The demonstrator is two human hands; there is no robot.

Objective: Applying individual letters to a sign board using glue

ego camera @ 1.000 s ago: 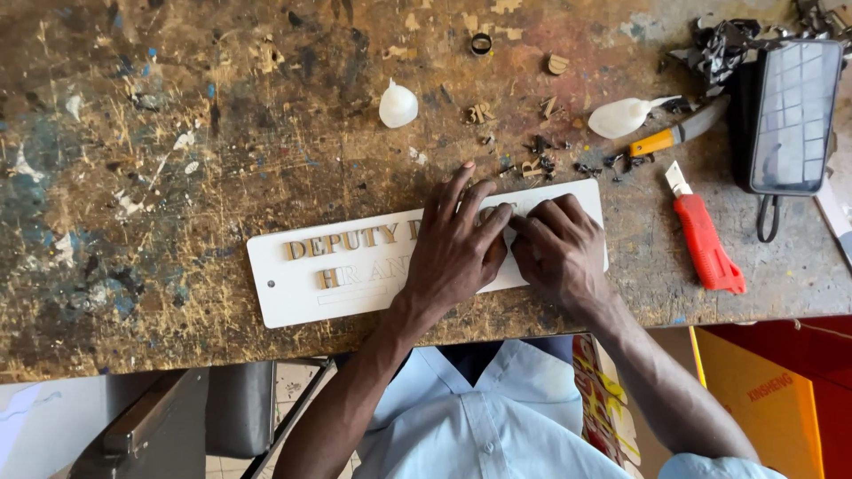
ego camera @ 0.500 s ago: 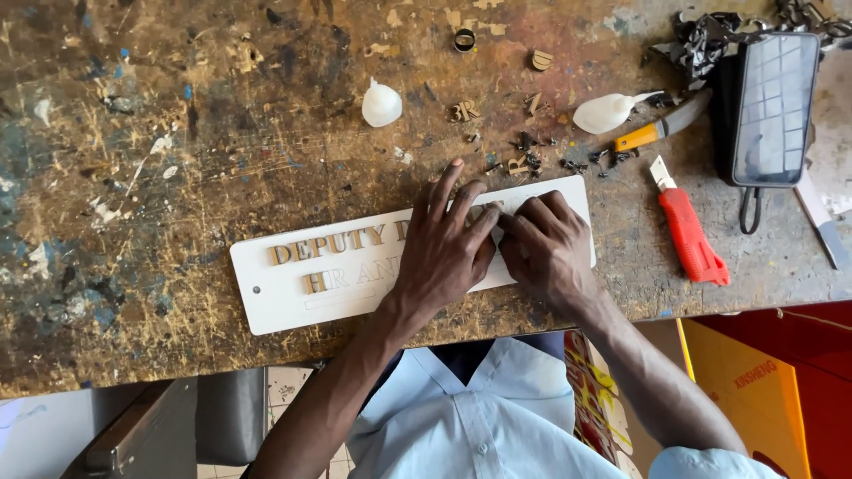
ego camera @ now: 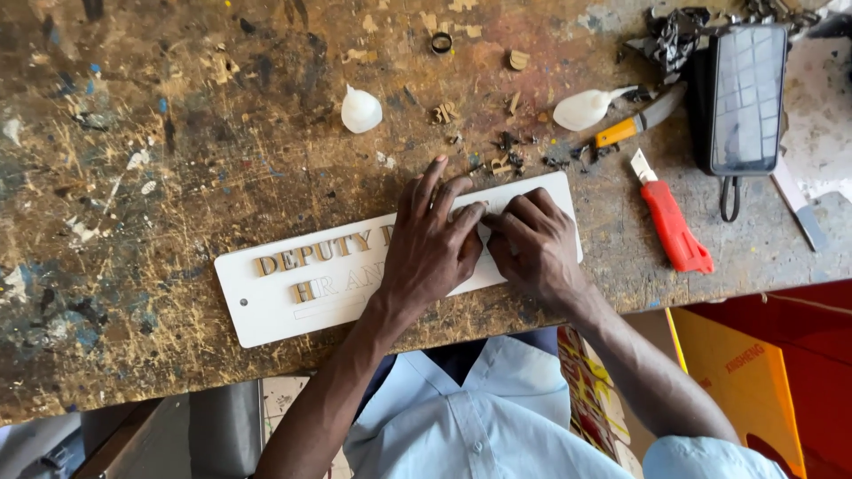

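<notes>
Sign: a long white rectangular plastic sign plate [ego camera: 293,297] with small wooden letters glued in two rows lies flat at the near edge of the tabletop [ego camera: 177,168], its right half under both hands.
Left hand: the left hand [ego camera: 435,244] rests palm down on the plate, fingers spread and pressing; it grips nothing.
Right hand: the right hand [ego camera: 532,239], fingers curled, pinches at a small piece where it meets the left fingertips; what it has hold of is hidden.
Change: against half a second ago both hands sit in the same spot on the plate, and the letter rows left of them read the same, which suggests one letter is being seated, not a new one fetched.
Beyond the hands: loose wooden letter scraps [ego camera: 506,164] just past the fingertips; a white teardrop-shaped glue bottle [ego camera: 360,111] farther off.
Right of the right hand: a red-handled utility knife [ego camera: 674,226]; beyond it a yellow-handled blade [ego camera: 635,124] and a black phone [ego camera: 741,98].
</notes>
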